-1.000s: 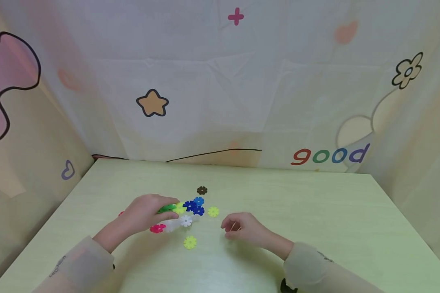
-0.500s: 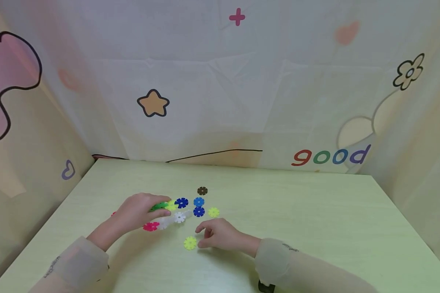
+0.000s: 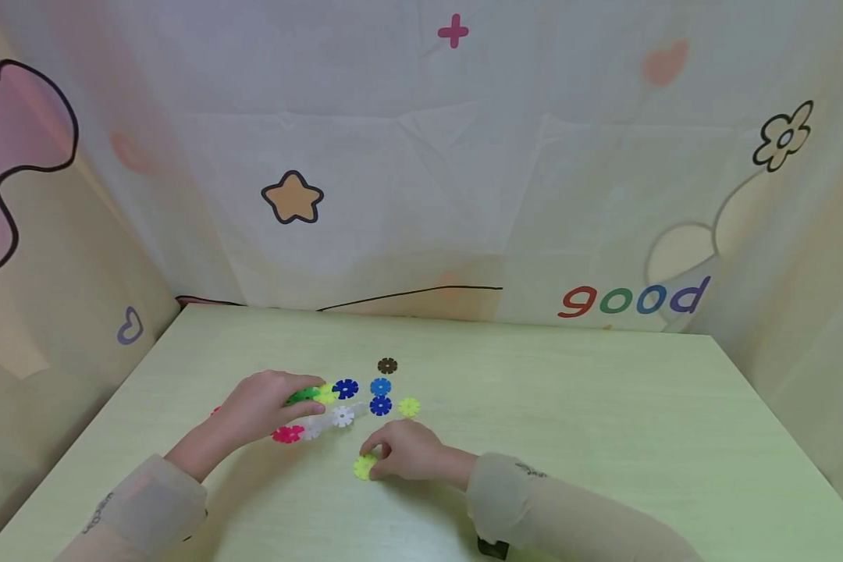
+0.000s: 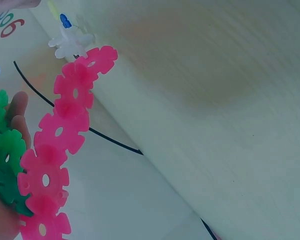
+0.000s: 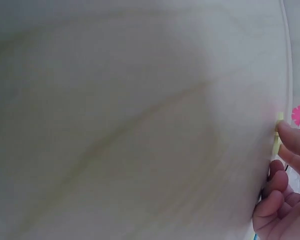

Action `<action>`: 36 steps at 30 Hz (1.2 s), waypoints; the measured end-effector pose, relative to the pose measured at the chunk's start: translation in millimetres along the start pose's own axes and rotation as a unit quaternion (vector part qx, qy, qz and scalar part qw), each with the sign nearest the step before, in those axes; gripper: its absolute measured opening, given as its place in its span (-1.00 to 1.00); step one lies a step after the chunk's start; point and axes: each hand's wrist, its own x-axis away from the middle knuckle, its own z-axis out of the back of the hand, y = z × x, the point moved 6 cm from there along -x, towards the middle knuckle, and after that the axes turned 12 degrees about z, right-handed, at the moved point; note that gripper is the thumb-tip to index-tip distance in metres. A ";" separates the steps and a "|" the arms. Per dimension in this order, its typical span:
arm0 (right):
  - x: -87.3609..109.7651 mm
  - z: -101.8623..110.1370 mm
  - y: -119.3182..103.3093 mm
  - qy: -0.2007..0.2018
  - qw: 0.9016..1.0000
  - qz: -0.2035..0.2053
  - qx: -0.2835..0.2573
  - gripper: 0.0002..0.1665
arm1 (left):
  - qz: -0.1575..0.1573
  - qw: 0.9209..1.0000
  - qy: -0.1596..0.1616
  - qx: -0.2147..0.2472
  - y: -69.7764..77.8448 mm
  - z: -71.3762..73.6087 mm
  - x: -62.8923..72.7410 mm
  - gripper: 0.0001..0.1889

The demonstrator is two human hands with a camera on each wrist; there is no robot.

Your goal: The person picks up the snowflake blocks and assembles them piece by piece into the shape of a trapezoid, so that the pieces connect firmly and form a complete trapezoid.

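Five single discs rest about the right hand [image 3: 410,451]: one near yellow disc [image 3: 362,468], one far yellow disc [image 3: 409,407] just past its knuckles, and, further out beyond the fingers, one dark blue disc [image 3: 381,405], one light blue disc [image 3: 381,386] and one brown disc [image 3: 388,365], all on the table [image 3: 569,421]. The right thumb and forefinger are nearly together, pinching the near yellow disc by its edge, while the other fingers curl in beneath. The left hand [image 3: 270,402] has thumb and forefinger closed on green pieces [image 3: 302,396], at least two of them; past its fingertips jut one yellow piece [image 3: 327,393] and one dark blue piece [image 3: 346,389]. Alongside the left fingers runs a pink strip [image 4: 60,130] of five visible pieces, with white pieces [image 3: 343,416] at its far end; whether it joins the green cannot be told. Half a second ago the right fingers stood apart just beside the near yellow disc; a second ago they were well to its right. The left hand's dark blue piece, then against the loose dark blue disc, is now clear of it.
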 end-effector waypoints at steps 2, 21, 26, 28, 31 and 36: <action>0.9 -0.1 -0.4 -0.004 1.000 -0.003 -0.001 -0.69 | 0.001 1.000 -0.001 0.000 0.8 0.5 0.1 -0.60; 46.4 13.2 10.3 0.040 0.991 0.029 -0.122 -0.79 | -0.036 0.999 -0.010 -0.004 24.4 -7.1 3.4 -0.60; 58.0 26.4 18.0 0.066 0.982 0.018 -0.173 -0.84 | -0.067 0.998 -0.018 -0.007 37.9 -11.5 6.2 -0.60; 61.7 33.0 19.1 0.077 0.975 0.017 -0.206 -0.87 | -0.081 0.997 -0.019 -0.005 43.6 -12.6 7.1 -0.60; 67.4 44.8 18.4 0.095 0.963 0.026 -0.251 -0.90 | -0.099 0.995 -0.020 -0.004 52.0 -14.5 8.3 -0.60; 76.4 64.6 17.2 0.123 0.948 0.021 -0.293 -0.86 | -0.110 0.994 -0.021 -0.005 64.6 -17.1 9.8 -0.59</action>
